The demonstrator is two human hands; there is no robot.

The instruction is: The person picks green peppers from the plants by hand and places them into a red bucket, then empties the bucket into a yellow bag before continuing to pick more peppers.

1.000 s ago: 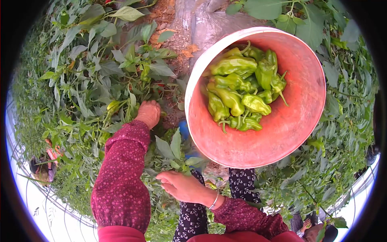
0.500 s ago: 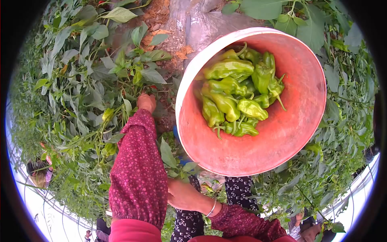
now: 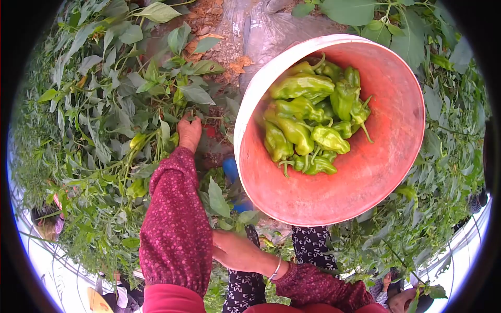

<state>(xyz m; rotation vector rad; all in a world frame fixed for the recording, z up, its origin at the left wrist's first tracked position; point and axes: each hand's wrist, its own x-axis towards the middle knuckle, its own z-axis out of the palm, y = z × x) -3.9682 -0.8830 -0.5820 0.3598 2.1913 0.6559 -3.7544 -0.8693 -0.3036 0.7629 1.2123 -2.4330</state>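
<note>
Ahead in the head view, a pepper plant (image 3: 195,94) lies at my left hand (image 3: 189,133), the nearer; my right hand (image 3: 239,251) hangs apart, beside my left sleeve (image 3: 177,224). Whether either grips, I cannot tell. Bucketed green peppers (image 3: 297,130) lie rightward.

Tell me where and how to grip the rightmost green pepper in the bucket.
I'd pinch the green pepper by its stem, coming from the lower right of the picture. The stem juts out freely in front of bare bucket wall, while the body's left side is crowded by other peppers, leaving less finger room there.
</note>
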